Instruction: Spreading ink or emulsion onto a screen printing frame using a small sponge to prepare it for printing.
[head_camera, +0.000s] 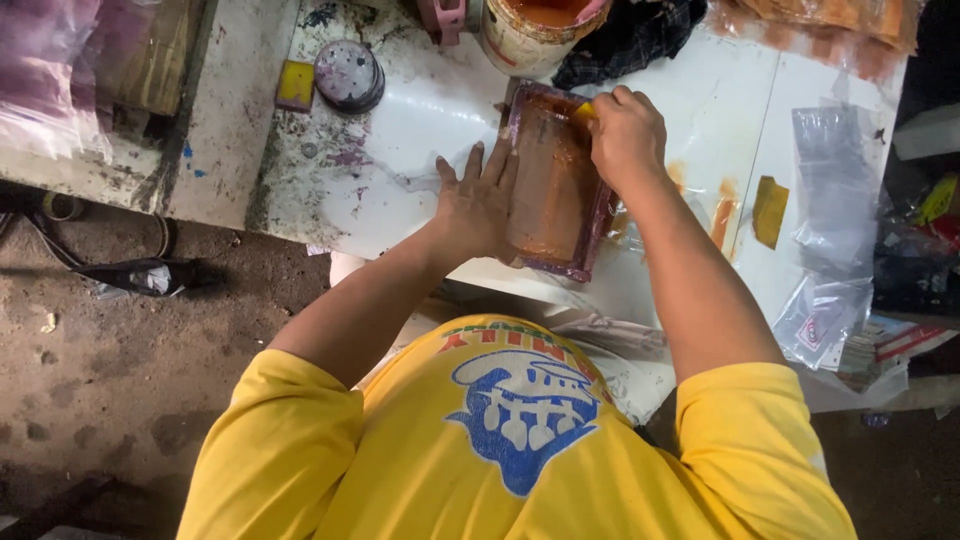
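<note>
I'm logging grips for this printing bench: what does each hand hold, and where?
The right hand grips a small yellow scraper by its top edge. The left hand lies flat on the orange-stained frame, pressing its left side.

Bare bench (420, 120) left of the printing frame (550, 190), paint bucket (530, 30) and dark cloth (630, 35) crowding behind, plastic bags (830, 200) cluttering right.

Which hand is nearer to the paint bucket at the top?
Right. The right hand is just below the paint bucket, at the frame's top end; the left hand lies lower on its left edge.
</note>
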